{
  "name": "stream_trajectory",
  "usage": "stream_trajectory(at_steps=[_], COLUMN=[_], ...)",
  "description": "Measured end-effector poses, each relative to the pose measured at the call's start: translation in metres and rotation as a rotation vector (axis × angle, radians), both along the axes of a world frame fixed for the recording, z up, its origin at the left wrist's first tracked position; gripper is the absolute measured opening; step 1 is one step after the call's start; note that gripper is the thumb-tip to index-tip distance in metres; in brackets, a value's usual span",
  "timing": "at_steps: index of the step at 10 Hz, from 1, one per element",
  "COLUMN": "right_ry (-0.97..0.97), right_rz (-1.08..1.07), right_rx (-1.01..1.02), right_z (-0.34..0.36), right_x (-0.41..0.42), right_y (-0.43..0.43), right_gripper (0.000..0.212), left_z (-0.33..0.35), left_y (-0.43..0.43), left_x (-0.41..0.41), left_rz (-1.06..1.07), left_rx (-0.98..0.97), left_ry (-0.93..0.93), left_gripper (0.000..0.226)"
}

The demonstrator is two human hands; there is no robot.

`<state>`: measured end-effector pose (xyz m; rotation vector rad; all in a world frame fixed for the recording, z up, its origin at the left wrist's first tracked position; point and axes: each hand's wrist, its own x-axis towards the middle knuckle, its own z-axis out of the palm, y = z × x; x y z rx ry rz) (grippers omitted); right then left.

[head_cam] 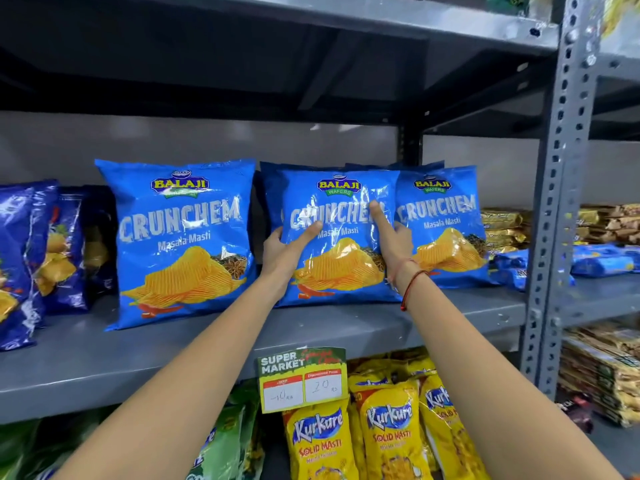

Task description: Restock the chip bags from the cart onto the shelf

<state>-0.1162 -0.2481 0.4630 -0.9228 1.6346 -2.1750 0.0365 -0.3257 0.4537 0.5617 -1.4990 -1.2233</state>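
Note:
Three light blue Crunchem chip bags stand upright on the grey metal shelf (346, 327). The middle chip bag (341, 216) is held from both sides. My left hand (282, 247) grips its left edge, thumb across the front. My right hand (393, 239) presses its right edge, index finger pointing up along the front. The left chip bag (180, 237) stands apart nearer the shelf's front. The right chip bag (443, 223) stands partly behind the middle one. More blue bags show behind the middle bag. The cart is out of view.
Dark blue chip bags (24, 258) stand at the far left. A perforated grey upright (561, 202) bounds the shelf on the right, with gold packets (502, 226) beyond. Below hang a price tag (303, 379), yellow Kurkure bags (391, 431) and green bags (221, 441).

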Motion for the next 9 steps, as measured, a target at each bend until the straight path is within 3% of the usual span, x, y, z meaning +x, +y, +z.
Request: stream_trajectory(at_steps=[3, 5, 7, 9], right_ry=[0.069, 0.126, 0.287, 0.459], right_rz=[0.051, -0.016, -0.241, -0.462], right_rx=[-0.173, -0.158, -0.122, -0.267], right_z=[0.005, -0.002, -0.003, 0.006], right_x=[0.009, 0.008, 0.01, 0.027], right_y=[-0.015, -0.022, -0.016, 0.022], right_gripper=[0.072, 0.041, 0.062, 0.047], left_z=[-0.009, -0.012, -0.015, -0.025], left_y=[0.002, 0.008, 0.022, 0.053], left_x=[-0.001, -0.003, 0.0, 0.015], left_rz=[0.133, 0.222, 0.36, 0.433], left_rx=[-0.029, -0.051, -0.123, -0.305], left_ry=[0.129, 0.096, -0.002, -0.057], left_gripper=[0.056, 0.065, 0.075, 0.074])
